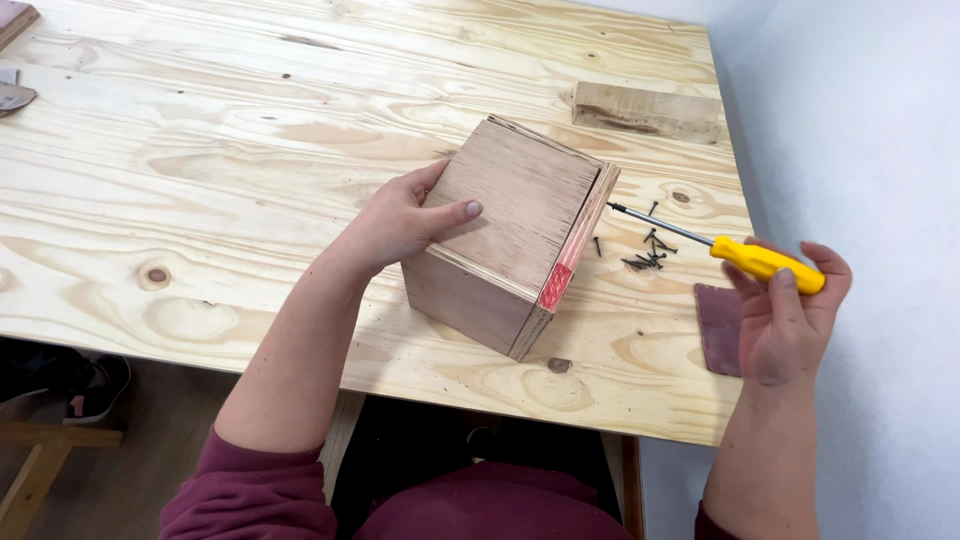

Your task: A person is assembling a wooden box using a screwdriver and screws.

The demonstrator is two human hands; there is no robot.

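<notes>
Plywood box (510, 235), square, grainy faces, red-stained strip on its edge, sits mid-counter (200, 150) on knotty pine. Left hand (395, 222) at the box's 9 o'clock, fingers spread flat on top and side. Right hand (790, 315) at 3 o'clock, fingers pinching a yellow-handled screwdriver (725, 250), tip toward box. Dark screws (648, 252) between; sandpaper (720, 325) beside.

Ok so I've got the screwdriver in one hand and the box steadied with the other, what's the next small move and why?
Probably pick one screw from the loose screws beside the wooden box. The right hand holds the yellow screwdriver with its tip bare, near the box's edge, while the left hand rests on top, steadying it.
</notes>
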